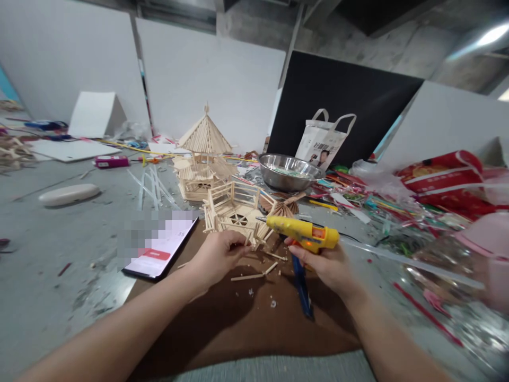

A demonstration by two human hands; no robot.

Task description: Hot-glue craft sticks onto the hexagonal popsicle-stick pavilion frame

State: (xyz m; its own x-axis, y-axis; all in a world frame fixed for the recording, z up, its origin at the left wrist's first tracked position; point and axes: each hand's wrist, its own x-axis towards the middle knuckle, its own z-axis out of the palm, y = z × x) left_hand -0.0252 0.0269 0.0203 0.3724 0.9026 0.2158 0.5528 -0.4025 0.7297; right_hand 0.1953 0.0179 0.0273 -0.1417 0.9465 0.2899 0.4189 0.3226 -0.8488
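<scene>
My right hand [330, 265] grips a yellow hot glue gun [300, 229], its nozzle pointing left at the front of a small wooden stick model [238, 204]. An orange light glows on the gun's side. At the model's front edge, my left hand [222, 254] is closed in a pinch on what looks like a short wooden stick [248, 240]; its fingers partly cover it. The model has railings around an open many-sided floor. Below the right hand lies a dark blue tool [303, 289], partly hidden. Loose stick pieces [248, 277] lie on the brown board [238, 329].
Behind stands a stick pavilion [205, 138] with a pointed roof. A phone [161, 249] lies at left, near a white case [69, 194]. Further back are a metal bowl [290, 172] and a white bag [324, 140]. A pink-lidded clear container [469, 254] and scattered scraps fill the right.
</scene>
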